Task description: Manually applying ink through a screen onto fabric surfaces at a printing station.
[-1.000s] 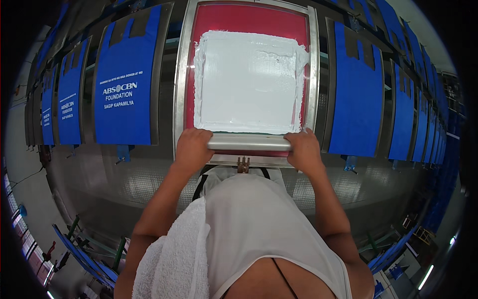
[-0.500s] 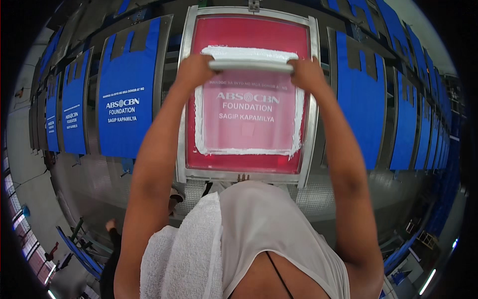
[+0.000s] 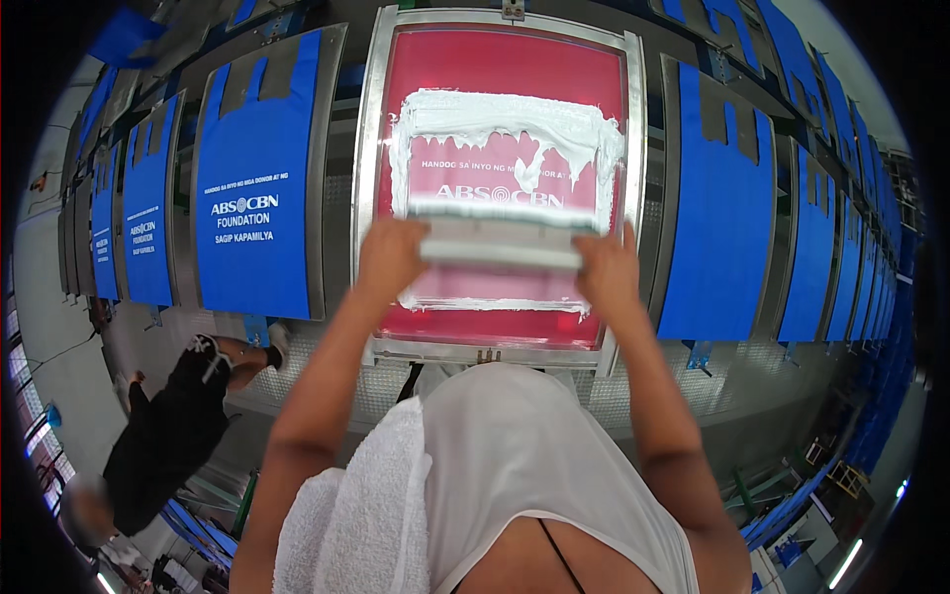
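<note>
Both my hands grip a wide, pale squeegee (image 3: 503, 246) laid across a screen-printing frame (image 3: 635, 129). My left hand (image 3: 392, 255) is closed round its left end, and my right hand (image 3: 606, 267) round its right end. The frame has a metal border and a red-pink screen (image 3: 510, 64) with a pale stencil of lettering in the middle. Thick white ink (image 3: 485, 114) lies in a ragged band above the squeegee and along the stencil's sides. A thinner white line of ink runs below it. The squeegee covers the lower lines of lettering.
A printed blue fabric panel (image 3: 252, 178) lies on a board left of the frame; an unprinted blue panel (image 3: 717, 218) lies to the right. Several more panels curve away on both sides. A person in black (image 3: 173, 436) is at the lower left. A white towel (image 3: 356, 505) hangs over my shoulder.
My hands have drawn the squeegee from the screen's far end toward me, to the lower middle. White ink now spreads across the upper part. A person has come into view at left.
</note>
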{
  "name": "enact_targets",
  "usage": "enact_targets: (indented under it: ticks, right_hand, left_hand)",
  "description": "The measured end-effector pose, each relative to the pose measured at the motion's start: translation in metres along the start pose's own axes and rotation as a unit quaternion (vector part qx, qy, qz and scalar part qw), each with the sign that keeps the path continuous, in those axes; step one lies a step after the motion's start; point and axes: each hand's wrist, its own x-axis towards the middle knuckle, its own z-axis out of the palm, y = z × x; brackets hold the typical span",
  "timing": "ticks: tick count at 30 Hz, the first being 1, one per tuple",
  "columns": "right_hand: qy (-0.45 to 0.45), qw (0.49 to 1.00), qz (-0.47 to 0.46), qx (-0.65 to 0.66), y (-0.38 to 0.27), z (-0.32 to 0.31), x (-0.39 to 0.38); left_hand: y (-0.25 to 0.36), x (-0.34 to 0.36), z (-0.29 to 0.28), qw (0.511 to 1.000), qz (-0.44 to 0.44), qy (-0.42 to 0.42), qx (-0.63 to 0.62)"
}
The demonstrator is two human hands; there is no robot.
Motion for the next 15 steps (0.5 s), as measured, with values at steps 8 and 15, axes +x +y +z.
enact_targets:
  ticks: [8,15]
  right_hand:
    - [-0.007,0.999,-0.032,-0.025,0.041,-0.052,0.125]
    - [-0.078,0.996,-0.007,0.033,-0.036,-0.016,-0.094]
  left_hand:
    - [-0.021,0.129,-0.053,0.999,-0.022,-0.022,0.024]
    - [0.025,-0.095,-0.003,0.999,0.015,-0.039,-0.029]
